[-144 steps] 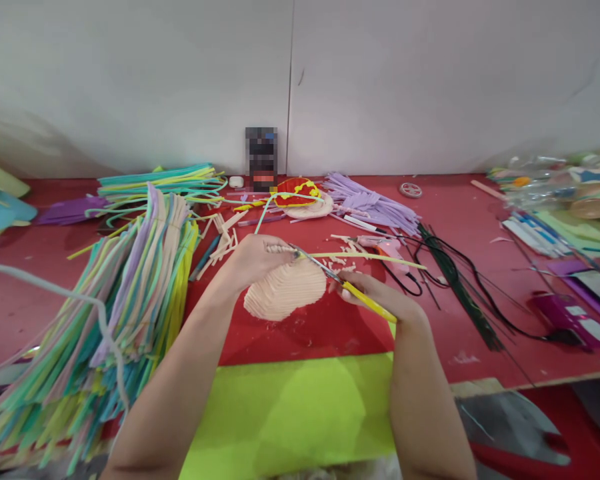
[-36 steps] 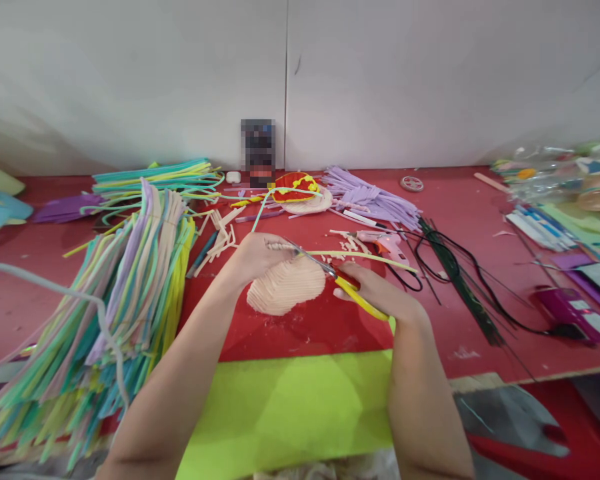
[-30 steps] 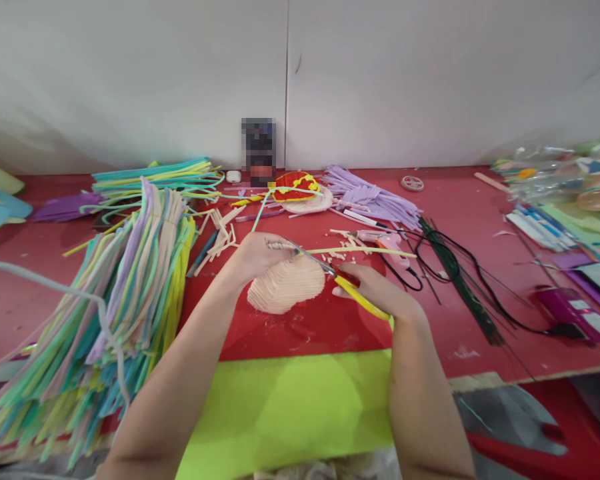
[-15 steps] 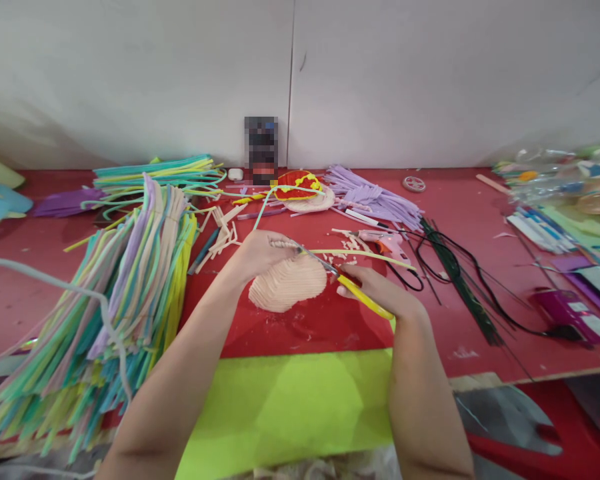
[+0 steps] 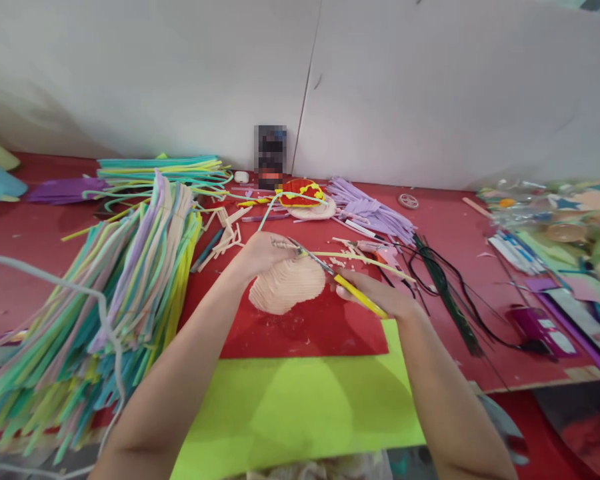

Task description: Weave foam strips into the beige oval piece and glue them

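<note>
My left hand (image 5: 270, 252) is closed on fuzzy pipe cleaners at the middle of the table. A pale yellow pipe cleaner (image 5: 367, 259) runs from its fingertips to the right, and a mint pipe cleaner (image 5: 267, 217) rises behind the hand and bends right. My right hand (image 5: 365, 291) grips yellow-handled scissors (image 5: 357, 295), their blades pointing up-left to the left fingertips, across the yellow pipe cleaner. Whether the blades touch it I cannot tell. Below the hands lies a beige ribbed, rounded piece (image 5: 290, 290) on a red sheet (image 5: 310, 337).
A large bundle of coloured pipe cleaners (image 5: 145, 267) lies at left. Behind are a red-and-yellow round piece (image 5: 300, 193) and lilac pipe cleaners (image 5: 375, 210). To the right are a pink glue gun (image 5: 385, 253), a black cable (image 5: 460, 300) and a purple box (image 5: 543, 328).
The head view has tilted and shifted slightly. Both hands keep nearly the same place and hold, and the scissors' handles appear slimmer, seen more edge-on or closer together.
</note>
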Motion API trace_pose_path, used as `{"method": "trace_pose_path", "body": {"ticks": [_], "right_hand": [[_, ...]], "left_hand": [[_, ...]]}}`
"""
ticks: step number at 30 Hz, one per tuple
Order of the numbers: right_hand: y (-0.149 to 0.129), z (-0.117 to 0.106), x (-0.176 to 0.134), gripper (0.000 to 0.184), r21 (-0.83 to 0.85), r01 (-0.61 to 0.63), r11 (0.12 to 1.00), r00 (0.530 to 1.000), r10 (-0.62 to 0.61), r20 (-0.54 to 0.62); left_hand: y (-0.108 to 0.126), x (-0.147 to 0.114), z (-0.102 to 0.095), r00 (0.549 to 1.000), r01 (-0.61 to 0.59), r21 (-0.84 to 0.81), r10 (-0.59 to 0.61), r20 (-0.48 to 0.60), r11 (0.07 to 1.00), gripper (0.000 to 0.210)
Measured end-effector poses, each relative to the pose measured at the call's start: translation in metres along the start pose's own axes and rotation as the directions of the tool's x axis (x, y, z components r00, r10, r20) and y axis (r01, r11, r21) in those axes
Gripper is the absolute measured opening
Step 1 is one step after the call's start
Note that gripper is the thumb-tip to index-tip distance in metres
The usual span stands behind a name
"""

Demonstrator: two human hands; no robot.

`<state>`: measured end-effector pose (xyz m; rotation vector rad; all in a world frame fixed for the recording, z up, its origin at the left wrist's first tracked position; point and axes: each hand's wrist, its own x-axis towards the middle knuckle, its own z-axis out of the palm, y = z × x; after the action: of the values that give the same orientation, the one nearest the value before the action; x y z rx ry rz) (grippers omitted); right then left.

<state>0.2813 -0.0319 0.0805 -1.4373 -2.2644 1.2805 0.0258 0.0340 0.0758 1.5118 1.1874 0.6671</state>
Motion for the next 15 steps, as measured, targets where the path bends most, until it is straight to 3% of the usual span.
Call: {"method": "trace_pose_path", "body": {"ticks": [6,15], "right_hand": [[-0.0068,0.0007,0.0041,0.04,-0.052,-0.044,0.998,0.997,0.04,-0.071],[-0.0004,0.0037,0.0047,0.041,-0.089,-0.062,0.994,0.995,0.054,-0.089]], "left_hand": [[0.0006,-0.0007,-0.0008,0.999,0.024,-0.048,-0.022,0.025,0.999,0.012],[0.0049,-0.0028,0.0005,0.999,0.049,-0.052,-0.048,0.019,0.997,0.012]]}}
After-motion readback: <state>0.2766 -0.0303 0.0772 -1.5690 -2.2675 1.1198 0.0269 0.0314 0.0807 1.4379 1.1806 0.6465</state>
